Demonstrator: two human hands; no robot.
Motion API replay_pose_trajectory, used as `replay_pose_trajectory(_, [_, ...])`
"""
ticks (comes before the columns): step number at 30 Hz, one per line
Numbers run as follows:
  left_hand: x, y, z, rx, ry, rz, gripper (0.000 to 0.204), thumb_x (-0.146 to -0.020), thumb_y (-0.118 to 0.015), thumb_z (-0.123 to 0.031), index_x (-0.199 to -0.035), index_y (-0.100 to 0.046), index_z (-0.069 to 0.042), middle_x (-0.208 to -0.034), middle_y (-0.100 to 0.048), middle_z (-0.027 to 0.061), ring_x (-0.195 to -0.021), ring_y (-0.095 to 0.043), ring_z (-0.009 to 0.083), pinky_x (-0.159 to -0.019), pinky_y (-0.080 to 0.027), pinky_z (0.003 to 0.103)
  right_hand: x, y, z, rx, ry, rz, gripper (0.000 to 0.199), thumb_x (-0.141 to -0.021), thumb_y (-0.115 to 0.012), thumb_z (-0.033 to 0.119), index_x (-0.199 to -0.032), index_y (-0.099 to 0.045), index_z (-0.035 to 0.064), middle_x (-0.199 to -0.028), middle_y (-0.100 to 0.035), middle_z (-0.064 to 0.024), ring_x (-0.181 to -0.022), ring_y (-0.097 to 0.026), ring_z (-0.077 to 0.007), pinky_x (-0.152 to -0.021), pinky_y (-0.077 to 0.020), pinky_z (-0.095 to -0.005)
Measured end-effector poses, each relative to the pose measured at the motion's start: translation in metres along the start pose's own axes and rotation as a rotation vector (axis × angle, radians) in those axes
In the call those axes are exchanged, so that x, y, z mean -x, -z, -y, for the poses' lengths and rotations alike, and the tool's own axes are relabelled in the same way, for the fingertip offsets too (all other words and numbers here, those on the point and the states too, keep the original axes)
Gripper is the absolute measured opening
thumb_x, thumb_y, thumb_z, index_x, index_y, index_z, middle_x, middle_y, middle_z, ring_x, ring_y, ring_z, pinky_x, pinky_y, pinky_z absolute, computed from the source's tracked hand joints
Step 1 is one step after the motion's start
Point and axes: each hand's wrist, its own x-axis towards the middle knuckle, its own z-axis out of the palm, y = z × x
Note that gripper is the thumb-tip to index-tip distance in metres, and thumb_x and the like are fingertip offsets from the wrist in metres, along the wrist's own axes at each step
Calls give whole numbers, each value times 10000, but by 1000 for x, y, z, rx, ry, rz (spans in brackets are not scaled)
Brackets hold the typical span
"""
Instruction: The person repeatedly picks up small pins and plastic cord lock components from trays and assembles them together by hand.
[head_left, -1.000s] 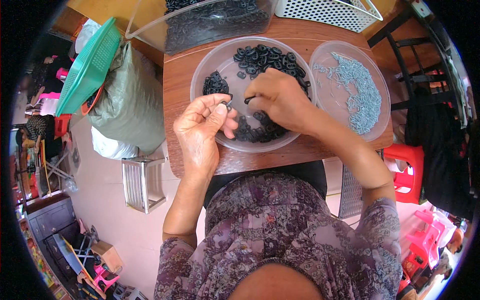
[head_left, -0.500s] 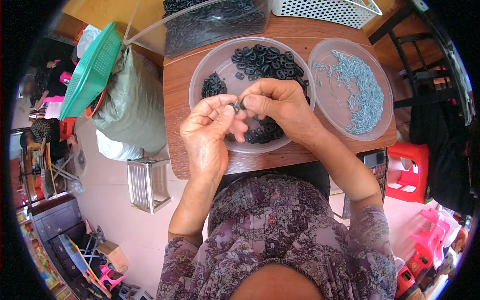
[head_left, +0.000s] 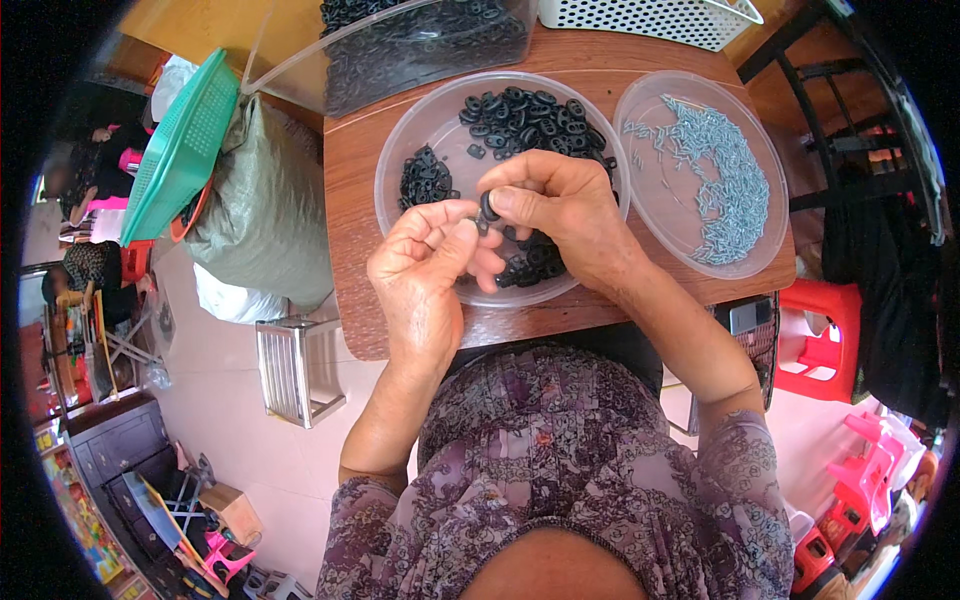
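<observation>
Over a round translucent tub (head_left: 437,130), my two hands meet fingertip to fingertip. My right hand (head_left: 575,215) pinches a small black oval part (head_left: 488,205) between thumb and forefinger. The thumb and fingers of my left hand (head_left: 418,275) are closed on a small dark piece (head_left: 482,227), mostly hidden by the fingertips and close against the black part. In the tub lie a large heap of black oval parts with holes (head_left: 540,125) and a smaller pile of black pieces (head_left: 427,178). More black parts show beneath my hands.
Right of the tub, a shallow clear tray (head_left: 672,215) holds many small silvery screw-like pieces (head_left: 735,195). Behind stand a clear bin of black parts (head_left: 430,60) and a white perforated basket (head_left: 640,22). A stuffed sack (head_left: 265,210) and green basket (head_left: 180,150) flank the wooden table (head_left: 350,290).
My fingertips have drawn slightly apart, showing more of the black oval part in my right hand. My left hand has shifted a little right and down.
</observation>
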Motion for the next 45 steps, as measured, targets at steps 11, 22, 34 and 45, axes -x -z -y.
replay_pose_trajectory(11, [4,-4,-4,-89,-22,-13,154,-849,-545,-11,-980,-550,71,-749,-621,151,-547,-581,138,-452,-454,215,-2,10,-5,-56,-63,16,174,-809,-623,125,-927,-639,-2,-774,-594,-12,-634,-469,-72,-586,-388,-202])
replay_pose_trajectory(22, [1,-4,5,74,-102,-86,156,-861,-541,-33,-987,-538,59,-751,-615,130,-579,-600,162,-478,-488,247,4,-18,-7,-43,103,-123,137,-826,-564,40,-934,-632,-10,-777,-625,-18,-687,-546,-50,-596,-460,-211])
replay_pose_trajectory(34, [4,7,1,-2,-100,-87,164,-858,-539,-19,-1000,-530,62,-762,-610,125,-575,-587,153,-503,-486,240,10,-2,3,-73,-130,-60,146,-818,-611,100,-911,-613,-13,-766,-631,-52,-662,-559,-72,-569,-420,-197])
replay_pose_trajectory(45, [9,-1,7,-89,-115,-47,204,-854,-549,-6,-1043,-505,58,-754,-604,91,-590,-571,108,-514,-459,203,-3,-13,-4,-266,-185,-255,112,-751,-650,83,-793,-607,-12,-668,-608,-56,-548,-528,-87,-468,-393,-204])
